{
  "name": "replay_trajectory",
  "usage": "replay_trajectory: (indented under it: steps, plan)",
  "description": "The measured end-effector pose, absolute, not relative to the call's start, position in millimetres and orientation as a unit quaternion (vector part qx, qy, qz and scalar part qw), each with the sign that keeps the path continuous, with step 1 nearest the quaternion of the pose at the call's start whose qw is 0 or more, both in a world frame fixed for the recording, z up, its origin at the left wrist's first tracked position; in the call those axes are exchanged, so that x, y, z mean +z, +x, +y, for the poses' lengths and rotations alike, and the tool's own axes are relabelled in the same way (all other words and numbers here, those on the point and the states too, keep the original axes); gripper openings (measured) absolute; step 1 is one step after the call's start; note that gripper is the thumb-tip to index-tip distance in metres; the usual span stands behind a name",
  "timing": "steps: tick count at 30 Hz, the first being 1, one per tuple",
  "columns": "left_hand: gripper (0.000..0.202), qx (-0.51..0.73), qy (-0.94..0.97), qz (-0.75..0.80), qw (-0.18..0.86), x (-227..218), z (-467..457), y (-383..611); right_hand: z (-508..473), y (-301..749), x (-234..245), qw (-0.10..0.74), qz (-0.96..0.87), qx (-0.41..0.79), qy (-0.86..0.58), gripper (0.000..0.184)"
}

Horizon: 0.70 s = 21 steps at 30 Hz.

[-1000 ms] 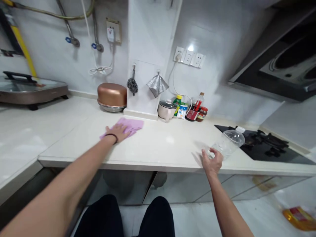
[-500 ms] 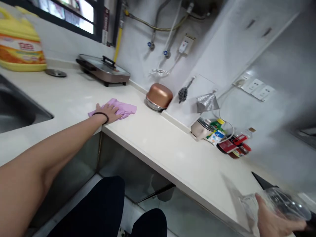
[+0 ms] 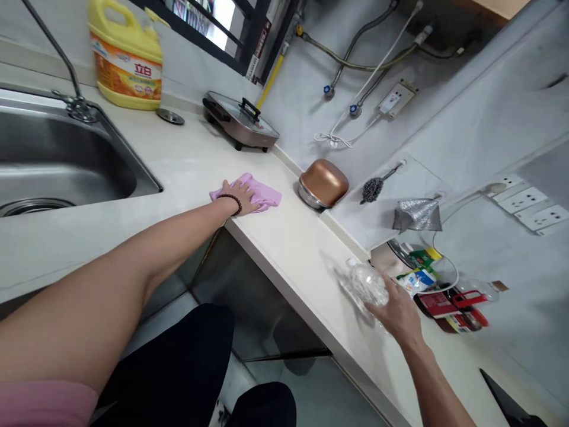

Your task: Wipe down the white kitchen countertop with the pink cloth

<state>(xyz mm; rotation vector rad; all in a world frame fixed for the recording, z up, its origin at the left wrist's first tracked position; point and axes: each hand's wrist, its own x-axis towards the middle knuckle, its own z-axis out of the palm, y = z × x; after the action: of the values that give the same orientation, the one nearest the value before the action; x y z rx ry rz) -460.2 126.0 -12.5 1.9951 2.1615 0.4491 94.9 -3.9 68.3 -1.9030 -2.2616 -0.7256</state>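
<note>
Bottle (image 3: 368, 283) moved away from hob (image 3: 504, 398), right hand (image 3: 399, 309) gripping it; left hand (image 3: 241, 196) spread on cloth (image 3: 268, 196); white counter (image 3: 288, 243), steel sink (image 3: 57, 142)

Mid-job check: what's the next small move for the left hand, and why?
Probably slide the left hand and pink cloth slightly toward the copper-colored vessel: the hand lies spread on the cloth, white counter shows between, and the right hand grips the clear bottle away from that path.

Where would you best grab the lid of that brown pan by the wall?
Probably by the raised black handle, coming from above on the counter side: it stands up from the lid, and the wall rises close behind the pan.
</note>
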Motion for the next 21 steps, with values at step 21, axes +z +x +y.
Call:
replay_trajectory:
  steps: [21]
  plan:
    - [0.094, 0.125, 0.668, 0.731, 0.063, -12.6, 124.8, -434.6, -61.8, 251.2, 32.8, 0.397, -0.498, -0.118, -0.762, 0.102]
